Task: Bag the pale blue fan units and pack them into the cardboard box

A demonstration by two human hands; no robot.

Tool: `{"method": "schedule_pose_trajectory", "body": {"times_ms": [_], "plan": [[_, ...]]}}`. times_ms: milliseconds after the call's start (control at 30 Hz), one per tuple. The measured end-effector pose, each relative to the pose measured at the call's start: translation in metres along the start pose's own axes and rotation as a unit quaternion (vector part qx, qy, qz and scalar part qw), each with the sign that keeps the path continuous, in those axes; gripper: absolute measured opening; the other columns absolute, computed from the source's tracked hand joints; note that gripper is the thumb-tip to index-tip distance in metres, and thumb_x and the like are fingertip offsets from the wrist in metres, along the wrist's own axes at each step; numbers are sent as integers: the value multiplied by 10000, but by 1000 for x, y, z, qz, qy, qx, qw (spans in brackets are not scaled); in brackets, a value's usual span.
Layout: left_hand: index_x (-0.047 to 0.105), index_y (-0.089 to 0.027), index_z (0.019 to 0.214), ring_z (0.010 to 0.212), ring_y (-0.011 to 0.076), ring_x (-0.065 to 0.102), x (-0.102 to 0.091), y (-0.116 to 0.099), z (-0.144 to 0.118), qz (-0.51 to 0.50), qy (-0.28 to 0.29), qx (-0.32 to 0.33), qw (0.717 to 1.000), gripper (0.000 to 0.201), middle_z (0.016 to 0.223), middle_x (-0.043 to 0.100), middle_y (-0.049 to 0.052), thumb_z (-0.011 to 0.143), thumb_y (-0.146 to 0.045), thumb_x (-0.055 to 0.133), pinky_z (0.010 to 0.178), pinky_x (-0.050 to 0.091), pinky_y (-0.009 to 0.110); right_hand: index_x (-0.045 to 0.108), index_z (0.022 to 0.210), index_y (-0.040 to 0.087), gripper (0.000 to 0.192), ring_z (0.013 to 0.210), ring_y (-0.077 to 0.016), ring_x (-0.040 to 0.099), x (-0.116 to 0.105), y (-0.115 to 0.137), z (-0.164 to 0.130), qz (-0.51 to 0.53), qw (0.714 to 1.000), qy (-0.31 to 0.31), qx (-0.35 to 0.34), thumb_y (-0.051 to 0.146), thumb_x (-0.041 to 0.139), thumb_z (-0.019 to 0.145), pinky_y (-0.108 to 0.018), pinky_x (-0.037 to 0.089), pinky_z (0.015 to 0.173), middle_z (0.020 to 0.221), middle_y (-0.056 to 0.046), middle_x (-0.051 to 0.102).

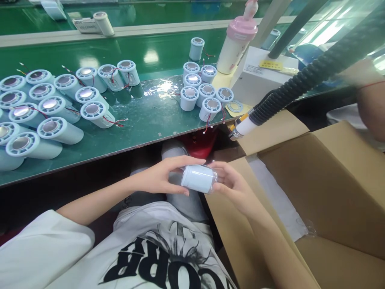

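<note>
A: State the condition of each hand.

B: The left hand [164,176] grasps the blue cylinder [197,179] at its left end, a finger along the top and the thumb below. The right hand [234,186] grasps the clear right end between thumb and fingers.

A: Specify the cylinder's position.

B: It is held on its side above the lap [177,198], in front of the near edge of the bench [147,116]. An open cardboard box [333,192] is to the right.

A: List the items on the bench.

B: A large group of similar cylinders [63,131] occupies the left, reaching the near edge. A smaller group [207,90] stands near that edge, farther right. Several have wires [118,123]. Beyond stands a pink-lidded bottle [236,44], beside a white machine [255,86].
</note>
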State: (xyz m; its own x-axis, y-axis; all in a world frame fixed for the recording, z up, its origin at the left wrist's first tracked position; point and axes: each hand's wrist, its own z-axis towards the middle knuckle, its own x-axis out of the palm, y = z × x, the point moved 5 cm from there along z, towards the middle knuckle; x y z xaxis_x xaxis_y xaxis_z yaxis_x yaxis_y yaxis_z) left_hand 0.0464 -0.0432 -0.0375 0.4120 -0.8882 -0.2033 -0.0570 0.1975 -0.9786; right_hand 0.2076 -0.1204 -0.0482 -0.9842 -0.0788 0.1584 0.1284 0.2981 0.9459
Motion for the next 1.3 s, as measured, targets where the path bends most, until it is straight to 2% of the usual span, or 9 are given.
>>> {"method": "schedule_pose_trajectory", "body": {"times_ms": [567, 800, 900, 967, 1000, 1067, 1133, 1200, 1300], "plan": [[431, -293, 1381, 1338, 279, 392, -2, 1, 0, -3, 12, 49, 999, 747, 1448, 420, 112, 714, -165, 742, 1033, 427, 388, 540, 860, 176, 583, 424, -119, 608, 14, -21, 8, 138, 976, 11, 167, 731, 577, 684, -172, 479, 388, 563, -7, 646], [487, -275, 1335, 1279, 289, 453, 0, -1, 0, -8, -4, 55, 998, 676, 1386, 475, 128, 715, -189, 743, 950, 488, 365, 608, 692, 136, 681, 352, -93, 536, 22, -25, 7, 123, 964, 50, 229, 759, 350, 788, -161, 383, 294, 522, -34, 595], [480, -262, 1330, 1206, 255, 514, 1, 0, -2, -44, -18, 1, 999, 639, 1337, 504, 117, 741, -215, 725, 918, 508, 324, 584, 782, 155, 595, 398, -115, 560, 13, -23, 7, 24, 989, -5, 145, 677, 311, 863, -192, 422, 332, 561, -29, 604], [466, -260, 1337, 1146, 227, 554, 1, 1, -3, -82, -26, -35, 996, 641, 1308, 520, 105, 751, -222, 721, 911, 511, 310, 560, 985, 173, 359, 631, -156, 664, 3, -13, 5, -96, 992, -81, 8, 492, 413, 913, -252, 548, 514, 840, -83, 688], [458, -260, 1342, 1120, 218, 570, 1, 1, -4, -104, -28, -50, 993, 645, 1294, 528, 101, 754, -225, 720, 902, 515, 304, 525, 1094, 191, 271, 835, -183, 682, 1, -6, 3, -159, 979, -104, -76, 381, 478, 908, -305, 582, 671, 1064, -117, 667], [439, -264, 1355, 1078, 208, 590, 2, 3, -4, -148, -30, -76, 986, 655, 1276, 541, 95, 762, -235, 715, 870, 526, 295, 462, 1226, 254, 381, 1206, -225, 538, 4, 7, -5, -263, 931, -94, -235, 194, 557, 862, -416, 505, 953, 1402, -113, 467], [419, -269, 1372, 1007, 193, 615, 2, 4, -4, -165, -27, -97, 981, 660, 1245, 561, 93, 776, -256, 702, 806, 540, 277, 470, 1248, 313, 475, 1327, -234, 415, 9, 11, -10, -319, 892, -47, -317, 103, 579, 836, -469, 406, 1065, 1471, -64, 393], [406, -269, 1388, 953, 184, 630, 2, 4, -4, -154, -20, -104, 982, 670, 1219, 579, 95, 784, -273, 695, 769, 544, 271, 478, 1264, 336, 515, 1308, -235, 442, 10, 10, -11, -307, 902, -19, -303, 116, 627, 823, -456, 426, 1056, 1421, -54, 464], [402, -269, 1401, 1053, 223, 612, 0, 0, -4, -130, -6, -78, 988, 733, 1270, 565, 106, 747, -247, 732, 869, 528, 326, 467, 1304, 303, 582, 1220, -248, 532, 5, 2, -7, -196, 961, -7, -193, 230, 714, 782, -410, 508, 974, 1358, -76, 529]]}}
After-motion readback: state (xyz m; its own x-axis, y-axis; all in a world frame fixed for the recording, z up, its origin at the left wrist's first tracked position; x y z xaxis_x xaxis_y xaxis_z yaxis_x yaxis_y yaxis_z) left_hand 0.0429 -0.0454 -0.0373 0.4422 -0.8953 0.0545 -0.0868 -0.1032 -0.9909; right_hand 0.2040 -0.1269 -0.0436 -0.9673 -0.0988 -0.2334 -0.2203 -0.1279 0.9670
